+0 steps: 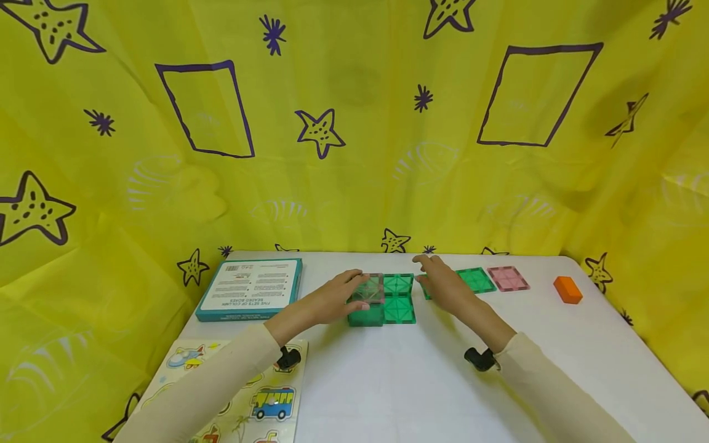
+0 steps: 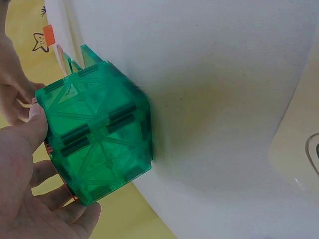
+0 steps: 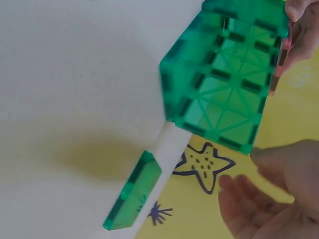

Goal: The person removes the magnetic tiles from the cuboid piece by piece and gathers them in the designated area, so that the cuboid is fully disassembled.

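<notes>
A box of see-through green magnetic tiles (image 2: 99, 119) stands on the white table, with a pink tile (image 1: 374, 289) on its top. My left hand (image 1: 335, 299) grips the box from the left, thumb on the near side and fingers round the far side. Two more green tiles (image 1: 399, 309) join its right side. My right hand (image 3: 279, 194) is just right of these, fingers loosely bent and holding nothing. Its thumb is close to a green tile's corner; I cannot tell whether they touch. A loose green tile (image 3: 133, 191) lies partly behind this hand in the head view.
Further right are another green tile (image 1: 475, 280), a pink tile (image 1: 508, 278) and an orange block (image 1: 567, 290). A teal-edged box (image 1: 249, 289) lies at the left, behind a vehicle puzzle board (image 1: 301, 369). A yellow patterned curtain (image 1: 360, 197) hangs around the table.
</notes>
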Available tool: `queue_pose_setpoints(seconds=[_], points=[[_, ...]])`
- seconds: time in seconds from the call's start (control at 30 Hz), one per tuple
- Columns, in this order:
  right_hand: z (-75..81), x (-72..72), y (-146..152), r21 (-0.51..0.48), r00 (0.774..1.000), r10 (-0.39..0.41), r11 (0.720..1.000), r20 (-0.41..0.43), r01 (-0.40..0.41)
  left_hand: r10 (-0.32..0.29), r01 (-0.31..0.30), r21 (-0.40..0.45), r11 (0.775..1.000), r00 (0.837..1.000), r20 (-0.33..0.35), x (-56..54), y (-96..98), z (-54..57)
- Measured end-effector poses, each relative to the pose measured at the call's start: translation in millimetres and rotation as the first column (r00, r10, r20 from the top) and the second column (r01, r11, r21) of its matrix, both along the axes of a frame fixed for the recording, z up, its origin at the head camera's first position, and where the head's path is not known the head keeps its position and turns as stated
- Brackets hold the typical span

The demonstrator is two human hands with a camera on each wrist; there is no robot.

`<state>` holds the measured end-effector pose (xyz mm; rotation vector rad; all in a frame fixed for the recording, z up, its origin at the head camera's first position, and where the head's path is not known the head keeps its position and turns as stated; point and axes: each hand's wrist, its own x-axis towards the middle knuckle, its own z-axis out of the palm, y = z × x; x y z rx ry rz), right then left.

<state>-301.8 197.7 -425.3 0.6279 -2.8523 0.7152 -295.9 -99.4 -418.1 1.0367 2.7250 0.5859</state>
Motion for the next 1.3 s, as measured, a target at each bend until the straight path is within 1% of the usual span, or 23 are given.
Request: queue_pose_setpoints(seconds=[0.07,0.17,0.27,0.37,0.47,0.57,0.7,0.77,0.83,0.97,1.1,1.3], points=[[1.5,1.1,-3.8,0.044,0.996,0.077,0.996,-0.041,-0.075,0.003,-0.003,-0.002,1.0,1.0,0.001,0.0,0.2,0.6],[-0.1,-1.0,-7.5,0.156,0.978,0.174,0.975,-0.11,-0.156,0.006,-0.006,-0.002,1.0,1.0,0.004,-0.3,0.4,1.1],[-5.3,-5.9,-8.1,0.234,0.956,0.239,0.952,-0.169,-0.197,0.006,-0.006,-0.003,1.0,1.0,0.01,-0.2,0.3,1.2],[-12.2,-11.6,-7.1,0.246,0.941,0.28,0.942,-0.192,-0.23,0.01,-0.01,-0.005,1.0,1.0,0.014,0.0,-0.4,0.5],[-18.4,-16.1,-4.9,0.243,0.936,0.301,0.936,-0.185,-0.253,0.013,-0.013,-0.002,1.0,1.0,0.018,0.2,-0.6,-1.0],[-22.1,-18.2,-1.7,0.25,0.929,0.312,0.933,-0.198,-0.26,0.006,-0.006,0.003,1.0,1.0,0.021,-0.4,0.6,-2.1],[-23.7,-20.6,1.6,0.266,0.908,0.339,0.925,-0.248,-0.272,0.006,-0.006,-0.005,1.0,1.0,0.014,-2.2,2.1,-2.1],[-23.8,-21.9,1.5,0.265,0.9,0.352,0.921,-0.257,-0.284,0.012,-0.011,-0.011,1.0,1.0,0.009,-2.6,1.5,-2.0],[-23.4,-22.7,1.1,0.263,0.898,0.361,0.919,-0.254,-0.295,0.016,-0.016,-0.015,1.0,1.0,0.01,-2.9,0.7,-1.9],[-20.6,-22.6,1.2,0.246,0.903,0.369,0.917,-0.219,-0.315,0.015,-0.015,-0.012,1.0,1.0,0.016,-3.2,-0.3,-2.1],[-19.4,-21.6,2.7,0.229,0.904,0.378,0.915,-0.202,-0.332,0.014,-0.014,-0.022,1.0,1.0,0.016,-3.3,-0.6,-1.6],[-20.7,-19.4,4.8,0.244,0.89,0.4,0.906,-0.22,-0.347,0.004,-0.004,-0.014,1.0,1.0,0.006,-2.6,-0.8,-1.3]])
